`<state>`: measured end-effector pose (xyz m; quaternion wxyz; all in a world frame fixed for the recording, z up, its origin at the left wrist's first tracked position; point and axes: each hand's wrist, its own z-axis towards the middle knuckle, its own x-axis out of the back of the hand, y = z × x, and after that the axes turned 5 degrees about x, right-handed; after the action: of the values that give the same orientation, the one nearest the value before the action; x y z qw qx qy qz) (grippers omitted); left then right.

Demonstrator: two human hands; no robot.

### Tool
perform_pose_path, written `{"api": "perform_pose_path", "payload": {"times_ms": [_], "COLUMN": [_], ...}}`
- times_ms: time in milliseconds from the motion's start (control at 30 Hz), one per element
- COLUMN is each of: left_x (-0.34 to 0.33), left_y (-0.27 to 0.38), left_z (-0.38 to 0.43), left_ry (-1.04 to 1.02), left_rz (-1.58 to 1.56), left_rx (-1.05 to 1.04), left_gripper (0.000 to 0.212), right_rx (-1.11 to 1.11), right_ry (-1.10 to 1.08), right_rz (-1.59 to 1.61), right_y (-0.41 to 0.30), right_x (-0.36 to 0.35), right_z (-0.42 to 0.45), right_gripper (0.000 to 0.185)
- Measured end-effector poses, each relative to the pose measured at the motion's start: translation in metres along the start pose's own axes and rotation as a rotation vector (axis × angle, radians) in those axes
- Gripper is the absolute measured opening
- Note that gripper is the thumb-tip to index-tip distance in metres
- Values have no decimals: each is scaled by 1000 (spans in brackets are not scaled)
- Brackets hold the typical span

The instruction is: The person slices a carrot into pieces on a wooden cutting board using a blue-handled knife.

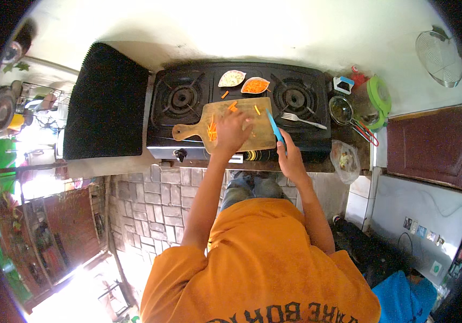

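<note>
A wooden cutting board (237, 137) with a handle lies across the middle of a black two-burner gas stove (239, 66). My right hand (291, 155) grips a blue knife (273, 125) at the board's right edge, blade pointing away from me. Over the board, my left hand (233, 129) is spread palm down, its fingertips close to a few orange carrot pieces (233, 106). Whether it touches them is hard to see. Thin carrot strips (212, 130) are piled at the left, partly hidden by that hand. One carrot stick (257, 110) lies apart near the blade.
Behind the board stand a leaf-shaped dish of shredded carrot (255, 85) and one of pale chopped pieces (231, 78). A fork (303, 120) rests by the right burner (294, 98). Strainers (340, 111), a green-lidded container (377, 99) and a plastic bag (345, 161) are at the right.
</note>
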<state>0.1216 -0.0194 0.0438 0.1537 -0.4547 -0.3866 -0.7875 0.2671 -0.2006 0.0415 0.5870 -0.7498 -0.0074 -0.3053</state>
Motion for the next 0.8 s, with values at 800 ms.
{"api": "perform_pose_path", "payload": {"times_ms": [800], "left_x": [-26], "left_y": [21], "left_z": [48], "left_ry": [-105], "left_rz": [200], "left_rx": [-28], "left_gripper": [42], "right_rx": [207], "right_ry": [88], "right_rz": [-3], "right_y": [34], "right_x": [8], "right_z": [26], "right_gripper": [47]}}
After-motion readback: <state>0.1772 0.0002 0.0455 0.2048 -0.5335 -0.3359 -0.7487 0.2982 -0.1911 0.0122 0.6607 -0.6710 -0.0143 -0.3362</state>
